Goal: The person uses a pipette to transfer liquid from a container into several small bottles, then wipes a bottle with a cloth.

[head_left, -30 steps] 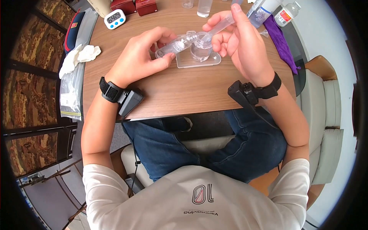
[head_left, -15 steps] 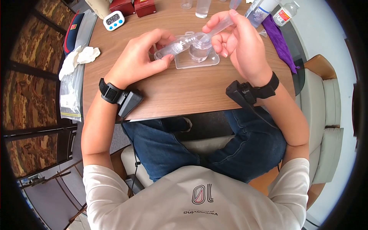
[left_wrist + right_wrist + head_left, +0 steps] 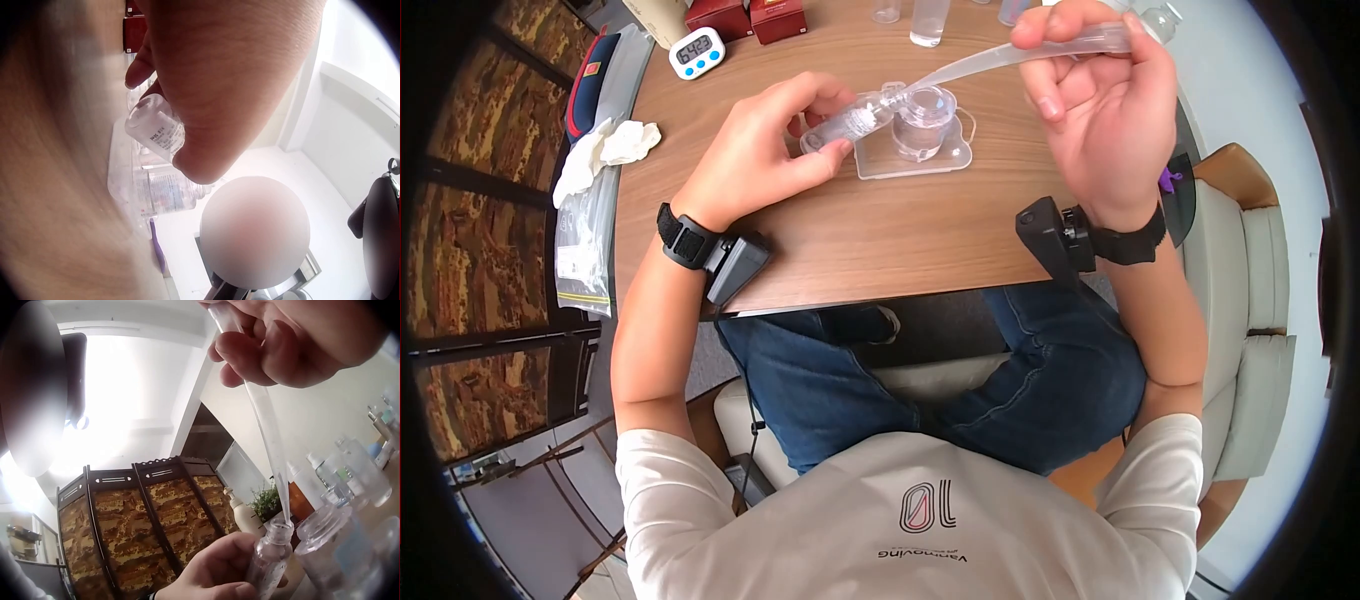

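Observation:
My left hand (image 3: 765, 145) holds a small clear bottle (image 3: 855, 123) with printed text, tilted with its open neck toward the right. In my right hand (image 3: 1105, 125) is a translucent plastic dropper pipette (image 3: 1000, 60), pinched at its bulb end. The right wrist view shows the pipette (image 3: 267, 425) slanting down, its tip at the mouth of the bottle (image 3: 267, 565). Just right of the bottle neck stands a clear round jar (image 3: 923, 130), on a shallow clear plastic tray (image 3: 915, 173).
Clear containers, including a tall cup (image 3: 929, 25), stand at the back. A white timer (image 3: 697, 54) and red boxes (image 3: 778, 17) sit at back left. Crumpled white tissue (image 3: 630, 142) lies at the left edge. A purple cloth (image 3: 1169, 180) shows past my right wrist.
My right hand has moved right with the pipette. Its tip has gone from the jar's opening to the bottle's mouth. The left hand and bottle have stayed nearly still.

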{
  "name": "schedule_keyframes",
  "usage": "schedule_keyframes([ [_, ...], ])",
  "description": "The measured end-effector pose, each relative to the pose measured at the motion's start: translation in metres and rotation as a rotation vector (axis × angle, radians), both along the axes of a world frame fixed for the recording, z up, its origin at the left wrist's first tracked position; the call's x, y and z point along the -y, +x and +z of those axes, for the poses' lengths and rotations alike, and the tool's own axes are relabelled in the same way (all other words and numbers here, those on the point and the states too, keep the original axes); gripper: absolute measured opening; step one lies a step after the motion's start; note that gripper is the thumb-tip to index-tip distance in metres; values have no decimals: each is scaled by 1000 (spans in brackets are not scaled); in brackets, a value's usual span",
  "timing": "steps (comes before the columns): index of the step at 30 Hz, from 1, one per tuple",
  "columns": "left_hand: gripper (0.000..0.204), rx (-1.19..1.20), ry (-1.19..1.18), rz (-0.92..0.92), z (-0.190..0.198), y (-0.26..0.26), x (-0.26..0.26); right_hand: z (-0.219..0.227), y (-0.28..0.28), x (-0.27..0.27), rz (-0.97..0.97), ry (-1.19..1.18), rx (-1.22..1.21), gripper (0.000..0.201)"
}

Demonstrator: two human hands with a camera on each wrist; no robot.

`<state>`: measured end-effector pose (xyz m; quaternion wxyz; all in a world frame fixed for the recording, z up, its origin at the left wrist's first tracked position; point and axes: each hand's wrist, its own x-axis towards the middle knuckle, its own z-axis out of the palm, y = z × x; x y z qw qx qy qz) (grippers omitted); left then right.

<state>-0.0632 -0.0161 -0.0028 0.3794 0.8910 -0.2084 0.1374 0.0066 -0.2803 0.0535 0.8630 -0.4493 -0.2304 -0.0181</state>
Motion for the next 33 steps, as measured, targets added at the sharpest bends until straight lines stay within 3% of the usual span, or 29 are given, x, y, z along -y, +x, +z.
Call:
schedule_keyframes([
  [8, 38, -13, -1, -5, 1, -1, 1, -4, 6, 6, 169, -21, 17, 65],
  [18, 37, 12, 9, -9, 0, 0, 0, 1, 1, 3, 122, -33, -21, 66],
  [20, 37, 23, 8, -5, -1, 0, 0, 2, 5, 9, 31, -69, 106, 65],
  [24, 38, 8, 9, -2, -1, 0, -1, -1, 10, 11, 32, -44, 129, 62],
  [27, 38, 15, -1, -2, -1, 1, 0, -8, 3, -3, 76, -219, 53, 58],
  [29, 37, 19, -10, 4, -1, 1, 0, -4, -6, -12, 166, -424, -289, 55],
  [30, 38, 13, -12, 9, -1, 1, 0, -18, 1, -10, 245, -438, -240, 56],
  [33, 38, 1, -11, 7, 1, 0, 0, -19, 1, -12, 243, -486, -230, 57],
])
